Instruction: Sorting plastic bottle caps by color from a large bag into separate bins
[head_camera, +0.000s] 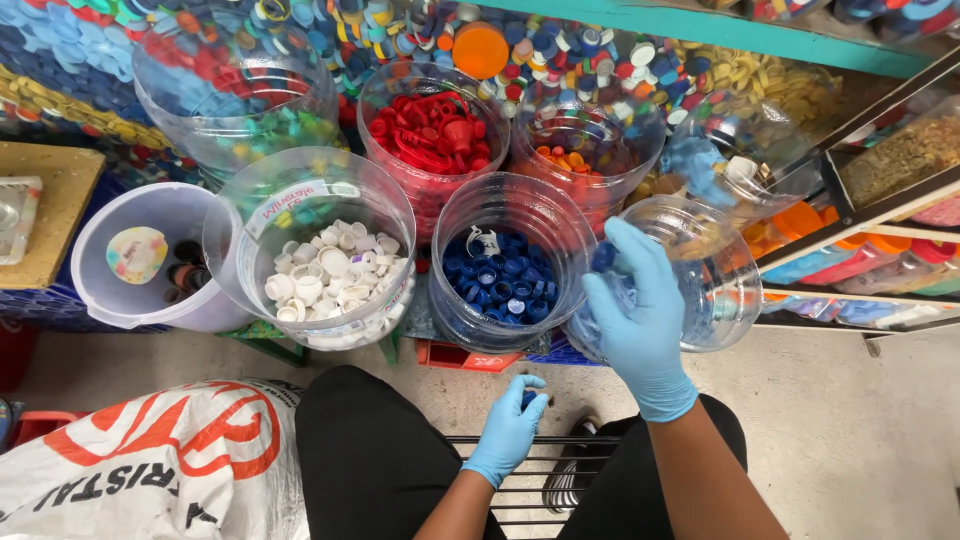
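Blue-gloved right hand (640, 320) grips clear jar (715, 255); blue-cap jar (500, 270) beside.

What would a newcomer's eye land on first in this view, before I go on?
Probably the cluster of clear plastic jars sorted by colour: red caps at top centre, white caps left of centre, dark blue caps in the middle. Next, the blue-gloved hands: the right hand grips the rim of a tilted clear jar, while the left hand pinches a small dark cap low at centre.
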